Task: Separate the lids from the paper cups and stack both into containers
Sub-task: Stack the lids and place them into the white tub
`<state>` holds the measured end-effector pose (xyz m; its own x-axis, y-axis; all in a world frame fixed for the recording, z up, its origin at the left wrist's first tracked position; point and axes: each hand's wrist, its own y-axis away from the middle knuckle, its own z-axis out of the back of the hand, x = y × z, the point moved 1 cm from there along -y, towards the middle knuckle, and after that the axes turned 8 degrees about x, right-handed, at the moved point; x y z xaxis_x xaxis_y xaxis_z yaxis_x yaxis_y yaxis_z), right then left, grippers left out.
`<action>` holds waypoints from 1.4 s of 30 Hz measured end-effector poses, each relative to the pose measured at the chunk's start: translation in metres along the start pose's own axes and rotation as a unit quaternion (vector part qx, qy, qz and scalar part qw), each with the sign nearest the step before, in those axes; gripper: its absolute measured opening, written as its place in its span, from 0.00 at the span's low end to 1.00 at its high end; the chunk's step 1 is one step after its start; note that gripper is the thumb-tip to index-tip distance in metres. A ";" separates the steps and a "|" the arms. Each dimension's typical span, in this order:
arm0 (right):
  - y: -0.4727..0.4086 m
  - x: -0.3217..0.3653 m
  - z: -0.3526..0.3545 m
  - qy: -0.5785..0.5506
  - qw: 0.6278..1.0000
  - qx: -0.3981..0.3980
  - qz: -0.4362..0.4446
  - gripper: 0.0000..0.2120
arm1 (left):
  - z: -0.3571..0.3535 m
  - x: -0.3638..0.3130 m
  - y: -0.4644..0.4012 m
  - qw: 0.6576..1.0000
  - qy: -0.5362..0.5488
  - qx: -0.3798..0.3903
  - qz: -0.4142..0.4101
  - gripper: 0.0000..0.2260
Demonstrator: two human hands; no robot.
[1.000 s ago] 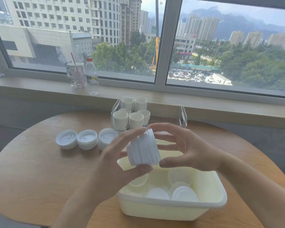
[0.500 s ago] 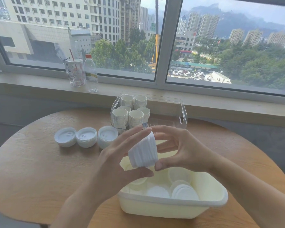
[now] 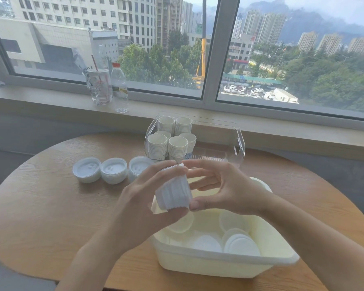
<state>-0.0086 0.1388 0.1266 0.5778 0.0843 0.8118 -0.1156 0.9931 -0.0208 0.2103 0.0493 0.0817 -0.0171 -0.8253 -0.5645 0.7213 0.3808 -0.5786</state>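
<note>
A white stack of lids (image 3: 173, 192) lies on its side in the air above the cream tub (image 3: 223, 267). My left hand (image 3: 143, 204) grips the stack from the left, fingers over the top and thumb underneath. My right hand (image 3: 221, 187) pinches its right end with fingertips and thumb. More white lids (image 3: 240, 244) lie inside the tub. Behind it, a clear container (image 3: 237, 143) holds several stacks of paper cups (image 3: 170, 139). Three lid stacks (image 3: 111, 170) sit in a row on the table to the left.
The round wooden table (image 3: 51, 217) stands below a window sill (image 3: 282, 131). On the sill at the left are a clear drink cup with a red straw (image 3: 99, 87) and a plastic bottle (image 3: 119, 87).
Both hands keep hold of the lid stack. It has tilted a little, with its right end rising, and it stays over the tub.
</note>
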 end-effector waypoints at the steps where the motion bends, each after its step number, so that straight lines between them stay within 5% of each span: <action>1: -0.002 -0.001 0.000 0.017 1.000 0.007 -0.009 0.43 | 0.003 0.003 0.002 1.000 -0.006 -0.006 0.008 0.30; 5: -0.011 -0.011 -0.004 0.148 0.985 0.075 -0.051 0.44 | 0.016 0.012 0.010 0.999 -0.018 -0.030 0.037 0.29; 11: -0.041 -0.039 -0.030 0.393 0.892 0.209 -0.074 0.44 | 0.024 0.020 0.021 0.998 -0.015 -0.046 0.048 0.32; 17: -0.056 -0.058 -0.047 0.430 0.865 0.246 -0.087 0.43 | 0.028 0.025 0.029 0.997 -0.014 -0.060 0.049 0.32; 42: -0.054 -0.063 -0.048 0.402 0.875 0.247 -0.111 0.50 | 0.029 0.029 0.033 0.996 0.004 -0.060 0.058 0.32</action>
<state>0.0004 0.0841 0.0486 0.9888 0.1206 0.0873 -0.1483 0.8522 0.5018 0.2540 0.0263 0.0633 0.0558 -0.7692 -0.6366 0.6301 0.5216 -0.5752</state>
